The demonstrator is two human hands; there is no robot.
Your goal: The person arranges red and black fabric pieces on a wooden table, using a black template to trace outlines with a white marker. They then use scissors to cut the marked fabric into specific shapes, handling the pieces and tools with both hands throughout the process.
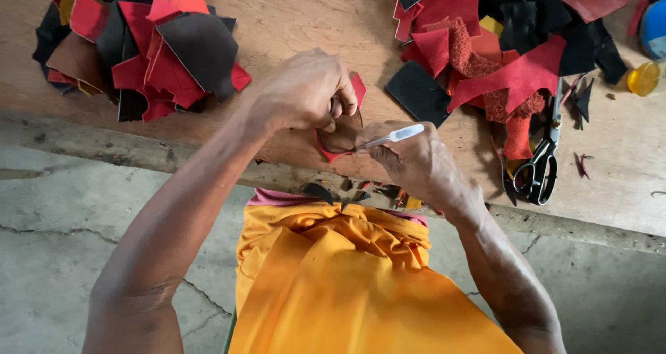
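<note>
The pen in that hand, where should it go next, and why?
Probably a little further along the edge of the brown template. The left hand presses that brown piece flat on a red piece at the wooden table's edge, and the right hand holds the pen with its tip at the template's rim, so tracing on looks like the natural small move.
</note>
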